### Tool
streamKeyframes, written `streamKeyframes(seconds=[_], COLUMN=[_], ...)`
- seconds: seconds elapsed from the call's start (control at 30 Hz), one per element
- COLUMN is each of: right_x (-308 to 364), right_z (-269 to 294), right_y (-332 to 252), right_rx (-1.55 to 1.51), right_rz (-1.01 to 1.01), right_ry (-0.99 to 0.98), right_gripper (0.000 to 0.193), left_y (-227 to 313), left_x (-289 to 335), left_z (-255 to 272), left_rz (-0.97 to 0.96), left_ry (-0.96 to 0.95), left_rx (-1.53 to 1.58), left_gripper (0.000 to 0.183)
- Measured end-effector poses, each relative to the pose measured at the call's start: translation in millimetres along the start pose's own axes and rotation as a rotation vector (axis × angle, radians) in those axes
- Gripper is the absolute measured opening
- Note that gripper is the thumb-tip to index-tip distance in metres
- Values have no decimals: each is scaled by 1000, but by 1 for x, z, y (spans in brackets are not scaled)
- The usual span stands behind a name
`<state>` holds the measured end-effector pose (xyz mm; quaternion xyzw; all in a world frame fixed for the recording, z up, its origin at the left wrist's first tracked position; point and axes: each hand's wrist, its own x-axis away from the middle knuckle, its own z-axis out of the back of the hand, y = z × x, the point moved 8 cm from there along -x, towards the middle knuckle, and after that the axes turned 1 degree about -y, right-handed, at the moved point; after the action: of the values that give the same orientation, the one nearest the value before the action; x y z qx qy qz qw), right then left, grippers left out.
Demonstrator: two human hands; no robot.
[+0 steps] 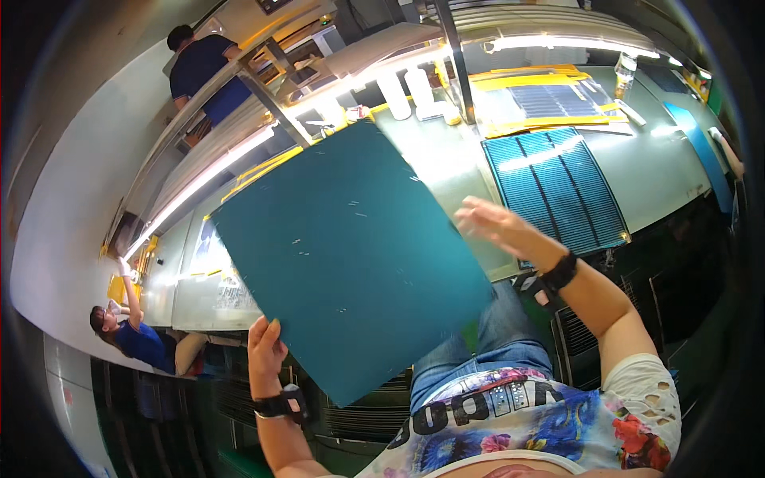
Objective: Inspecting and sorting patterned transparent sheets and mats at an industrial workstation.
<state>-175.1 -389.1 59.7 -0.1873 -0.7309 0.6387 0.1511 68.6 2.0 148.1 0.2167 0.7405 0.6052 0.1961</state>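
Observation:
A large teal rectangular sheet (351, 271) is held up at a tilt in front of me, with small pale marks scattered over its face. My left hand (265, 350) grips its lower left edge, the thumb on the near face and the other fingers partly hidden. Beside the sheet's right edge is my right hand (498, 225), slightly blurred, its fingers stretched out and holding nothing. Whether its fingertips touch the edge is unclear. Right of that hand, a blue panel (558, 191) with fine lines and dark crossing bands lies on the pale worktable (649, 187).
Behind the panel are yellow-edged sheets (550, 99) and a clear bottle (625, 73). White bottles (393, 95) stand beneath a lit metal shelf (351, 72). One person (209, 76) is beyond the shelf; another (143, 334) sits at far left. A third person's hand (727, 151) shows at far right.

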Motion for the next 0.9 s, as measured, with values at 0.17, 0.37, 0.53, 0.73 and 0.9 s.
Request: streamKeyframes(seconds=[0.17, 0.37, 0.53, 0.73, 0.9], right_x=[3, 12, 30, 99, 112], right_z=[-76, -92, -112, -99, 33], right_y=[53, 69, 128, 85, -7], right_rx=[-670, -918, -861, 313, 1245], right_rz=[-264, -188, -310, -277, 336], right_ry=[-206, 271, 112, -507, 249], right_gripper=[38, 27, 28, 25, 48], left_y=[21, 6, -144, -220, -214], left_x=[-85, -76, -46, -44, -45], left_z=[-30, -142, -183, -159, -147], left_rz=[-246, -655, -287, -328, -335], left_ry=[-206, -242, -464, -392, -433], left_rx=[-1157, -1159, -1375, -1509, -1535], left_gripper=[27, 54, 77, 69, 70])
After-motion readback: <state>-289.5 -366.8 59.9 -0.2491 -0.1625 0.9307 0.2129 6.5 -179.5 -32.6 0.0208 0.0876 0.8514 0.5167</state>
